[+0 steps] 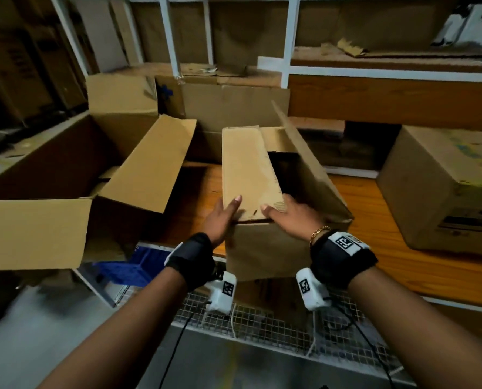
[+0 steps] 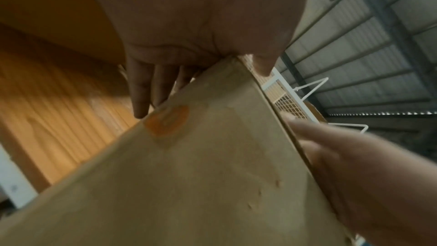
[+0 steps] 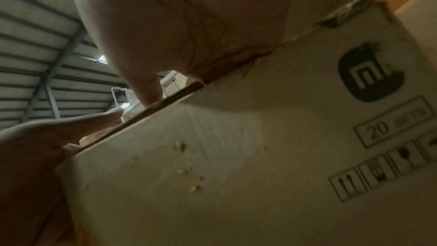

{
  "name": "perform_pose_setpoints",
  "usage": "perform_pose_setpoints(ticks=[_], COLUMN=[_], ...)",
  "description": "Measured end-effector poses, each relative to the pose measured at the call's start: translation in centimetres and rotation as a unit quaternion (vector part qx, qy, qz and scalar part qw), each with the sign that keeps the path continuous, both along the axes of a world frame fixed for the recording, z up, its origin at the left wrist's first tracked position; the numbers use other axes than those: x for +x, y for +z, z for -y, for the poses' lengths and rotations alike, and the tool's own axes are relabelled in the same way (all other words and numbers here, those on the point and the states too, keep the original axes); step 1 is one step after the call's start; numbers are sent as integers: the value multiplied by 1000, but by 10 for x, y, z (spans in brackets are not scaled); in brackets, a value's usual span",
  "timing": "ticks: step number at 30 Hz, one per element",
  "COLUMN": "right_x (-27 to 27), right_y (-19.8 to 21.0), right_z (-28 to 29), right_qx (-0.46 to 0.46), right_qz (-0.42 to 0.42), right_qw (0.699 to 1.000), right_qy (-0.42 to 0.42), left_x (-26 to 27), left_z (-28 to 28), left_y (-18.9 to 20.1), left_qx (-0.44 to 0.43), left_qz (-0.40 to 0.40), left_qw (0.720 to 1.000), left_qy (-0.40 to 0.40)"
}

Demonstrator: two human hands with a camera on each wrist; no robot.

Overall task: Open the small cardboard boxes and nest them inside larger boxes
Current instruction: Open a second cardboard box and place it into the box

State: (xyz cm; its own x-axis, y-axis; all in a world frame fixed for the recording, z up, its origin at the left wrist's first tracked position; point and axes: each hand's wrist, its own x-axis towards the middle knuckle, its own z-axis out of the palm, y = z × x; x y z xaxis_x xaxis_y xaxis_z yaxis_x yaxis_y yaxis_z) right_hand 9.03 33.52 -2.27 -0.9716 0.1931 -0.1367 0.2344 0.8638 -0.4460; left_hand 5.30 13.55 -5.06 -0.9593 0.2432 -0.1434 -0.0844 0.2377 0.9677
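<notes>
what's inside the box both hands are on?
Only a dark gap shows on the right side of the small box; no contents discernible. The closed left flap covers the rest.

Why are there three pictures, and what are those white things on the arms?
Those are a person's bare hands, not a machine. The wide picture comes from a camera on their head. The white things are wrist cameras; they took the two close, tilted pictures. The left hand and right hand rest on the top flap of a small cardboard box at the edge of a wooden shelf. A larger open box stands to its left, a closed box to its right.
</notes>
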Motion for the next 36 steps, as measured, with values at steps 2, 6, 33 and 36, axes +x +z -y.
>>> perform_pose_setpoints(ticks=[2, 6, 33, 36], right_x=[5, 15, 11, 13], right_y=[3, 16, 21, 19], right_z=[-5, -3, -57, -98], right_qx=[-92, -257, 188, 267], right_qz=[-25, -155, -89, -46], right_qw=[995, 953, 977, 962], right_qy=[1, 46, 46, -15], left_x=[2, 2, 22, 19], left_z=[-2, -4, 35, 19], left_y=[-1, 0, 4, 10], left_qx=[-19, -46, -501, -485], left_qz=[4, -24, -339, -300], left_qw=[1000, 997, 770, 816], left_qy=[-12, -49, 203, 97])
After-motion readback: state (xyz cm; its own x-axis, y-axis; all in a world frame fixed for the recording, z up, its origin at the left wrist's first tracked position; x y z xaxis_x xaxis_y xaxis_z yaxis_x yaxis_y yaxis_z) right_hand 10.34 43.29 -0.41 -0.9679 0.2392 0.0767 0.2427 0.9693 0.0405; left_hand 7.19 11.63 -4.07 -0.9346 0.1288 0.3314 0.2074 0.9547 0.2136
